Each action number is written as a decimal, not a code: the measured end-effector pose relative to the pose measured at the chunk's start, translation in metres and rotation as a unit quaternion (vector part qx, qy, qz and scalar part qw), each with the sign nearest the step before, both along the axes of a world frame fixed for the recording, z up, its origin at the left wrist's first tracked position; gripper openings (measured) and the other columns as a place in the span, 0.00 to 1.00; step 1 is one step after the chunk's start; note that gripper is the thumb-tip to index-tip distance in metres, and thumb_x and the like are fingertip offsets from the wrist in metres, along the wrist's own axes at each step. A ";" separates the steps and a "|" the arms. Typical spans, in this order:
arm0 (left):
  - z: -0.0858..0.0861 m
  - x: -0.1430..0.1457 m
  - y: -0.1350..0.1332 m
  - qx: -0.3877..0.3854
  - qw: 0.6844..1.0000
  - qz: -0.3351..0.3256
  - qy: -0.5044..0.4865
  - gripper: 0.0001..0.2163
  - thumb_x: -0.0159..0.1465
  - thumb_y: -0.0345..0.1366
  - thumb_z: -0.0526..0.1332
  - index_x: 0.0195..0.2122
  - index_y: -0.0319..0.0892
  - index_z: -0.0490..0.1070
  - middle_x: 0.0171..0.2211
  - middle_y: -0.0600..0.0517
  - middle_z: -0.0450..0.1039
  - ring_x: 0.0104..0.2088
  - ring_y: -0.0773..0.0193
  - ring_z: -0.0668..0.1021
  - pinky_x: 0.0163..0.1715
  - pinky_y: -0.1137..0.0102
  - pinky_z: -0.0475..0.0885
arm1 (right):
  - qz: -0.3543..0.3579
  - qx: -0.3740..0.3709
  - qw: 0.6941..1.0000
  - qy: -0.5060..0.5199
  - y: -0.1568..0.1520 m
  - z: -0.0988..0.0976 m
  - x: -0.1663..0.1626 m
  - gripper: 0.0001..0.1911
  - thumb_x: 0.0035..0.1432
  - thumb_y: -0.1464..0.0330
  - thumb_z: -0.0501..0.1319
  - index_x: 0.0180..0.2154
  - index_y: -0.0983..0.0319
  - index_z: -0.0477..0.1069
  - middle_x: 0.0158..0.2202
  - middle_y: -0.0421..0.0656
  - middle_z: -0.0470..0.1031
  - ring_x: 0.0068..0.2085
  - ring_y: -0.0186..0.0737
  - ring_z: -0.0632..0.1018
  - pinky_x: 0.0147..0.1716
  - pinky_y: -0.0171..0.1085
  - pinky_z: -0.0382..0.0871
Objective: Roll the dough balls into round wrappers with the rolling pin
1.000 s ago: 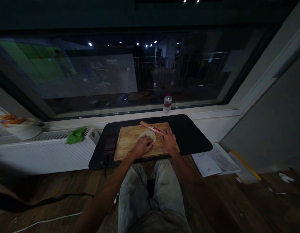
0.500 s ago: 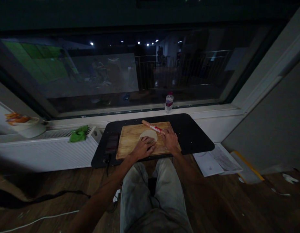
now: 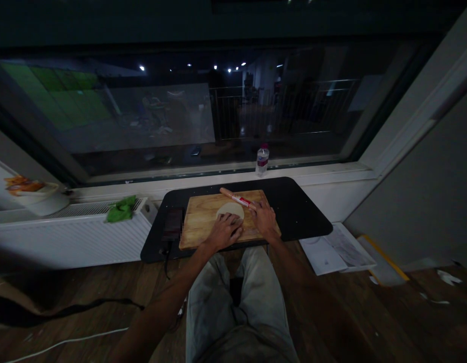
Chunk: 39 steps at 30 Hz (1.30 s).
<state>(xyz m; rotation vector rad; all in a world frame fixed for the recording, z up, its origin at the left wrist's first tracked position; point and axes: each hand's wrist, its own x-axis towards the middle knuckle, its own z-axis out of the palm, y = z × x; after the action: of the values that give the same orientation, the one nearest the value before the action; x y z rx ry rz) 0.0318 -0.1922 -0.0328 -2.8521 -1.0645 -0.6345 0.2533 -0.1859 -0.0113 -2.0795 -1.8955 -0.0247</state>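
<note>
A pale flat round of dough [image 3: 230, 207] lies on a wooden cutting board [image 3: 198, 214]. My left hand [image 3: 225, 232] rests over the near edge of the round, fingers stretched out flat and pressing on it. Behind and to the right, a wooden rolling pin [image 3: 233, 196] with a red and white label lies at a slant across the board's far part. Its right end sits under the fingers of my right hand [image 3: 265, 219], which are curled round it. The palm side of both hands is hidden.
The board stands on a black table [image 3: 299, 212] before a window. A water bottle [image 3: 262, 160] is on the sill. Left of the board lies a dark, partly blurred object [image 3: 173, 223] with a cable. A green cloth [image 3: 121, 209] and a white bowl [image 3: 44, 199] sit near the radiator.
The camera view shifts very slightly. Both hands, the dough and the rolling pin keep nearly the same places on the board.
</note>
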 end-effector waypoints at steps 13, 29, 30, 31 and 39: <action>-0.011 -0.005 0.009 -0.011 0.997 -0.012 -0.077 0.12 0.73 0.31 0.63 0.51 0.47 0.87 0.56 0.46 0.87 0.57 0.49 0.81 0.60 0.50 0.76 | 0.006 0.021 1.000 0.004 0.002 -0.007 0.002 0.21 0.80 0.64 0.58 0.68 0.57 0.76 0.68 0.54 0.77 0.70 0.53 0.74 0.66 0.46 0.70; -0.012 0.027 0.029 -0.026 0.988 0.147 -0.048 0.21 0.76 0.49 0.64 0.66 0.50 0.79 0.72 0.40 0.73 0.72 0.36 0.69 0.71 0.35 0.63 | -0.012 -0.001 1.000 0.000 -0.001 0.000 0.003 0.24 0.80 0.64 0.54 0.70 0.56 0.74 0.71 0.55 0.75 0.71 0.54 0.72 0.67 0.50 0.69; -0.013 0.029 0.032 -0.027 0.987 0.151 -0.042 0.21 0.76 0.50 0.64 0.66 0.50 0.78 0.73 0.40 0.72 0.73 0.36 0.69 0.72 0.34 0.63 | -0.016 0.001 1.000 0.000 -0.001 0.000 0.002 0.24 0.80 0.64 0.54 0.70 0.57 0.74 0.71 0.55 0.75 0.71 0.55 0.72 0.67 0.50 0.69; -0.014 0.030 0.034 -0.029 0.987 0.151 -0.039 0.22 0.76 0.51 0.64 0.67 0.50 0.78 0.73 0.39 0.71 0.73 0.36 0.69 0.72 0.34 0.63 | -0.020 0.003 1.000 0.000 -0.002 0.000 0.002 0.24 0.81 0.63 0.54 0.70 0.57 0.75 0.71 0.56 0.75 0.71 0.55 0.72 0.67 0.50 0.69; -0.018 0.011 0.040 -0.052 0.992 0.104 -0.055 0.23 0.76 0.49 0.65 0.69 0.49 0.78 0.74 0.42 0.74 0.74 0.42 0.71 0.75 0.44 0.66 | 0.030 -0.019 0.999 -0.028 -0.012 0.015 0.000 0.23 0.81 0.61 0.56 0.71 0.55 0.75 0.66 0.53 0.80 0.68 0.53 0.76 0.65 0.46 0.71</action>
<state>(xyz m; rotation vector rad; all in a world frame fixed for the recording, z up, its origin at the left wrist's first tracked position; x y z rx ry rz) 0.0428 -0.1518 -0.0505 -2.7651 -1.4299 -0.7474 0.2536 -0.1982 0.0041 -2.0666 -2.0054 -0.0324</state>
